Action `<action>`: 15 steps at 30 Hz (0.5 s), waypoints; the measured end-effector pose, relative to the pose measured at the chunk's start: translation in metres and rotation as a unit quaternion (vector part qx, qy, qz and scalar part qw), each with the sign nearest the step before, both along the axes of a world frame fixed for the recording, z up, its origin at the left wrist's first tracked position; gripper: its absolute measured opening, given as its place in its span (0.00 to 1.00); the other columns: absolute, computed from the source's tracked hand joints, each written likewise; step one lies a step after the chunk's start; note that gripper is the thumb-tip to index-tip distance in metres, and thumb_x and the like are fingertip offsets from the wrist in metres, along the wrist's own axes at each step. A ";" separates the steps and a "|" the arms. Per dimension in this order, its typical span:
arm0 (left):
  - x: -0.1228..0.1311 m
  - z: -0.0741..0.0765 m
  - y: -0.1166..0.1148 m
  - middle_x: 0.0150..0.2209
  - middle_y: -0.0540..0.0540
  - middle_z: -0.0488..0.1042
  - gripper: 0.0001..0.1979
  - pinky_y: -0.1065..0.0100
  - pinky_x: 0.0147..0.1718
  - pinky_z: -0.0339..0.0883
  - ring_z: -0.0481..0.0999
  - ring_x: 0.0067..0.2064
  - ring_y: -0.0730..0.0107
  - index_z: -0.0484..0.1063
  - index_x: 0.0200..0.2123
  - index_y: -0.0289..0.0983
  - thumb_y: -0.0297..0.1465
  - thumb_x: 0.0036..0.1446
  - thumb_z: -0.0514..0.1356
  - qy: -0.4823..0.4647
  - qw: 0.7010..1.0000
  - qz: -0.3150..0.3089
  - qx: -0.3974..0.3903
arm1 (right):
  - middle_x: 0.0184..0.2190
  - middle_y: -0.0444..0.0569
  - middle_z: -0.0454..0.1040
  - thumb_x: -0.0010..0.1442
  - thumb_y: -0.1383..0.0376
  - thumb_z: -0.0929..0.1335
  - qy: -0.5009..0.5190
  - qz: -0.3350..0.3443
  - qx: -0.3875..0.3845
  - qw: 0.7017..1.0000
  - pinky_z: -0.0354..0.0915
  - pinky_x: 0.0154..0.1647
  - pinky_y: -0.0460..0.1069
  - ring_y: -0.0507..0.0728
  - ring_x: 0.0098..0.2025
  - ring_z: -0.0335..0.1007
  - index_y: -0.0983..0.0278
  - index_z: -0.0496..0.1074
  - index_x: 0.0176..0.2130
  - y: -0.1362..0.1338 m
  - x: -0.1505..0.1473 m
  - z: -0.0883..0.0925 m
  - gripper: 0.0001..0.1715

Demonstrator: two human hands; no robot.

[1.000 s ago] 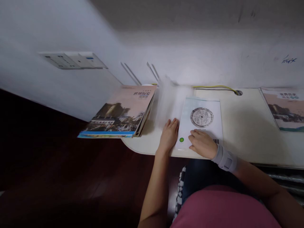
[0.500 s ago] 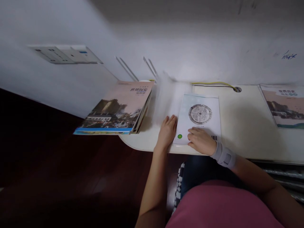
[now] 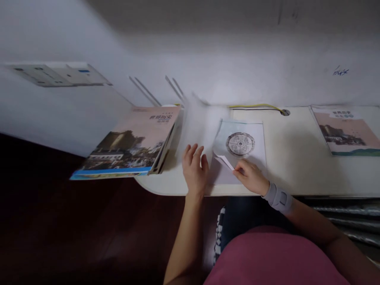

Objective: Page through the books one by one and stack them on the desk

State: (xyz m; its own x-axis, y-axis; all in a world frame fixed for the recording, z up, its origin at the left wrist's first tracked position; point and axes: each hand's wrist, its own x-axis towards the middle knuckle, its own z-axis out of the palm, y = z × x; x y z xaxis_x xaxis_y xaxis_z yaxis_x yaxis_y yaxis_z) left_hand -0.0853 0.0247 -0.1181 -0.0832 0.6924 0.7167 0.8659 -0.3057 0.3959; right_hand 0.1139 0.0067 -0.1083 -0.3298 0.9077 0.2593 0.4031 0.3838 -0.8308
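Note:
A book (image 3: 242,164) lies on the white desk in front of me, its pale back cover showing a round engraved disc design. My right hand (image 3: 251,175) pinches the cover's lower left corner, which is lifted and curled up off the book. Left of the book, a clear plastic sheet (image 3: 194,126) stands up, blurred and see-through; how it joins the book is hard to make out. My left hand (image 3: 195,168) is raised beside the book, at the sheet's lower part, fingers spread and holding nothing. Whether it touches the sheet I cannot tell.
A stack of books (image 3: 127,144) sits at the desk's left end, jutting past the edge. Another history book (image 3: 347,130) lies to the right. A yellow cable (image 3: 258,105) runs along the wall to a desk hole (image 3: 285,113). Sockets (image 3: 59,74) are on the left wall.
My right hand has gone from resting on the back cover to lifting its lower left corner. My left hand has come off the book's left edge, fingers now apart. The view has shifted slightly right.

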 end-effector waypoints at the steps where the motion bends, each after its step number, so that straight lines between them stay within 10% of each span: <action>1: 0.009 0.009 -0.009 0.54 0.38 0.69 0.15 0.51 0.59 0.57 0.60 0.63 0.57 0.69 0.51 0.38 0.28 0.61 0.53 0.002 0.999 -0.005 0.034 | 0.27 0.44 0.66 0.58 0.65 0.65 0.045 0.008 -0.036 0.998 0.62 0.36 0.49 0.52 0.32 0.64 0.62 0.63 0.26 0.001 0.004 0.000 0.09; 7: 0.062 0.051 -0.051 0.59 0.42 0.64 0.22 0.51 0.60 0.53 0.58 0.64 0.58 0.61 0.59 0.45 0.27 0.62 0.53 -0.053 0.991 -0.088 0.084 | 0.23 0.41 0.66 0.56 0.57 0.66 0.210 0.026 -0.177 0.961 0.62 0.32 0.47 0.50 0.27 0.63 0.64 0.66 0.26 0.003 0.025 0.005 0.13; 15: 0.129 0.008 -0.043 0.69 0.36 0.22 0.38 0.41 0.59 0.51 0.32 0.68 0.43 0.27 0.67 0.44 0.48 0.63 0.46 0.045 0.952 -0.255 -0.162 | 0.36 0.50 0.75 0.59 0.65 0.62 0.007 -0.043 0.026 0.999 0.67 0.43 0.51 0.56 0.40 0.71 0.63 0.72 0.38 -0.027 0.083 0.003 0.11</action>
